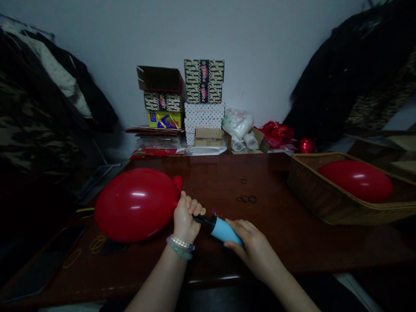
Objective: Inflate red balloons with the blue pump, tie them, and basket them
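A large inflated red balloon (134,206) lies to the left over the table. My left hand (187,215) is closed around its neck, at the black nozzle end of a hand pump; the fingers hide where balloon and nozzle meet. A small red bulge (177,182) shows just above that grip. The balloon pump (224,230) has a light blue barrel and slants down to the right. My right hand (251,242) is wrapped over the barrel's lower end, hiding the rest of it. Beyond the pump lie small purple and red bits (217,213), too small to make out.
At the right stands a woven basket (325,212) holding another red balloon (357,180). Dark bands (246,199) lie mid-table and yellowish bands (97,244) at left, near a dark flat panel (48,260). Stacked boxes (204,82) and plastic bags (238,123) line the back wall.
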`<state>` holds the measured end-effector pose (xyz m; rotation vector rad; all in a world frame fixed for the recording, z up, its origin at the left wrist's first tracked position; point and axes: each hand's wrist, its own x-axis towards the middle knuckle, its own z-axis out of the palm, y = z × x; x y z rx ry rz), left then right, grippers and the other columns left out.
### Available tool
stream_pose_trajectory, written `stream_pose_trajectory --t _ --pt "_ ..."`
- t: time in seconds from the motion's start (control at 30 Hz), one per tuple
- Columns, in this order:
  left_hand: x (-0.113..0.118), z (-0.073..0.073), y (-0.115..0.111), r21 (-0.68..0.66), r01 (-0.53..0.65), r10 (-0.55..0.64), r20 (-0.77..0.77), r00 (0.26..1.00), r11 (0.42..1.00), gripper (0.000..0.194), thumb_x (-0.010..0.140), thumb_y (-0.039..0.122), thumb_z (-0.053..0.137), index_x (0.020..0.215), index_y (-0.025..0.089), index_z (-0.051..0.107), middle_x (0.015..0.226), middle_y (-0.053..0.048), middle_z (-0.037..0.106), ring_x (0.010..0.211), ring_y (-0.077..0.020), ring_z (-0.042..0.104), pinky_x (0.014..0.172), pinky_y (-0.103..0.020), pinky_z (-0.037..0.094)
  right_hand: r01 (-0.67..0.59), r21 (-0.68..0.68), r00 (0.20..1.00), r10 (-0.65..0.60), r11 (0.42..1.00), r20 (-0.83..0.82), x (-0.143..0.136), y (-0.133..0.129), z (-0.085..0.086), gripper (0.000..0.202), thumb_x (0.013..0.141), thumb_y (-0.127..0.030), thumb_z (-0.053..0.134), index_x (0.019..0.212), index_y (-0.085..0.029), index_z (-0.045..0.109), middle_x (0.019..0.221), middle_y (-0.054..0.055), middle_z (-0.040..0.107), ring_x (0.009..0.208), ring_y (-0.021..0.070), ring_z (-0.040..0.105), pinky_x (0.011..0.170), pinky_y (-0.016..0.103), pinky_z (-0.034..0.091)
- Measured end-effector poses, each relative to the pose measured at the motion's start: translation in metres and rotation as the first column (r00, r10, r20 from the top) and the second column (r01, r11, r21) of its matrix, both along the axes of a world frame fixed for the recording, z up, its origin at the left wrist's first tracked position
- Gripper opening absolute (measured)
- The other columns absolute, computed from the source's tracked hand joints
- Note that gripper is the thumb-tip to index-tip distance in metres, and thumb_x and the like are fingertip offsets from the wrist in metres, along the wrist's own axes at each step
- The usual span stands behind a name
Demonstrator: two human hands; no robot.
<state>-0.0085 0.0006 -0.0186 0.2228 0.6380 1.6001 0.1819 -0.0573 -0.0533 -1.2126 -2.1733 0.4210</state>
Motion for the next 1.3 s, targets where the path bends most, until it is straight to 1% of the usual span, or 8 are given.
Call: stream_pose_trajectory --t 0.2,0.3,0.4,0.5,0.7,0.9,1.13,1.3 --pt "-0.019 0.01 0.003 0.083 -0.021 0.019 0.022 1.0 0.996 0.05 0.094 0.036 0.048 0.054 0.019 0.025 0.04 0.008 0.023 0.034 -0.0062 0.025 0.042 -0.023 0.026 -0.033 -0.041 0.999 0.033 0.999 -0.001 0.018 0.004 0.008 0.047 0.088 -0.032 0.064 0.133 -0.025 0.053 0.119 0.01 0.064 0.106 0.0246 0.06 0.096 0.041 0.049" --pt "-0.036 0.013 0.007 0.098 -0.07 0.067 0.04 0.997 0.993 0.048 0.096 0.034 0.045 0.054 0.019 0.026 0.039 0.008 0.024 0.033 -0.0064 0.027 0.042 -0.023 0.027 -0.031 -0.074 0.999 0.032 0.997 0.019 0.03 0.006 0.012 0.046 0.089 -0.035 0.063 0.133 -0.026 0.054 0.121 0.008 0.064 0.109 0.0236 0.06 0.097 0.039 0.048" --pt "-0.051 0.015 0.01 0.11 -0.105 0.101 0.043 0.994 0.988 0.048 0.096 0.032 0.044 0.054 0.019 0.026 0.038 0.008 0.024 0.032 -0.0062 0.027 0.042 -0.023 0.027 -0.028 -0.12 0.999 0.034 0.992 0.043 0.039 0.006 0.018 0.045 0.089 -0.036 0.062 0.132 -0.026 0.054 0.124 0.008 0.063 0.112 0.0238 0.059 0.1 0.039 0.046" --pt "-0.057 0.015 0.01 0.113 -0.116 0.113 0.037 0.993 0.987 0.047 0.097 0.031 0.043 0.054 0.019 0.026 0.038 0.008 0.025 0.032 -0.0061 0.027 0.041 -0.023 0.027 -0.021 -0.135 0.998 0.029 0.991 0.059 0.041 0.005 0.019 0.044 0.09 -0.035 0.061 0.132 -0.026 0.054 0.125 0.008 0.062 0.113 0.024 0.058 0.102 0.041 0.045" --pt "-0.049 0.011 0.01 0.079 -0.125 0.121 0.049 0.991 0.989 0.046 0.096 0.029 0.044 0.055 0.019 0.024 0.038 0.008 0.025 0.032 -0.0059 0.028 0.042 -0.022 0.027 0.045 -0.023 0.996 -0.043 0.999 0.082 0.035 0.005 0.012 0.045 0.088 -0.027 0.064 0.131 -0.022 0.055 0.123 0.009 0.063 0.11 0.0252 0.058 0.098 0.044 0.047" --pt "-0.027 0.007 0.007 0.08 -0.078 0.075 0.045 0.996 0.994 0.046 0.093 0.032 0.05 0.056 0.02 0.026 0.041 0.008 0.023 0.034 -0.0061 0.027 0.042 -0.023 0.028 0.06 0.079 0.997 -0.064 0.995 0.047 0.021 0.002 0.008 0.045 0.088 -0.026 0.063 0.132 -0.024 0.054 0.12 0.01 0.064 0.106 0.0259 0.06 0.094 0.046 0.05" --pt "0.001 0.001 -0.001 0.031 -0.002 0.001 0.024 1.0 1.0 0.049 0.092 0.036 0.053 0.055 0.02 0.025 0.042 0.008 0.022 0.035 -0.0057 0.024 0.042 -0.023 0.027 0.076 0.112 0.996 -0.081 0.991 0.048 0.0 -0.005 0.001 0.047 0.087 -0.027 0.065 0.132 -0.022 0.054 0.118 0.011 0.064 0.104 0.0256 0.061 0.093 0.043 0.052" --pt "0.0 0.0 0.0 0.03 -0.012 0.012 0.004 1.0 0.999 0.049 0.091 0.038 0.053 0.056 0.02 0.025 0.042 0.008 0.022 0.035 -0.006 0.025 0.042 -0.023 0.027 0.06 0.106 0.996 -0.066 0.993 0.055 -0.001 -0.002 0.0 0.049 0.086 -0.025 0.066 0.133 -0.02 0.053 0.118 0.011 0.064 0.104 0.0249 0.061 0.094 0.042 0.051"
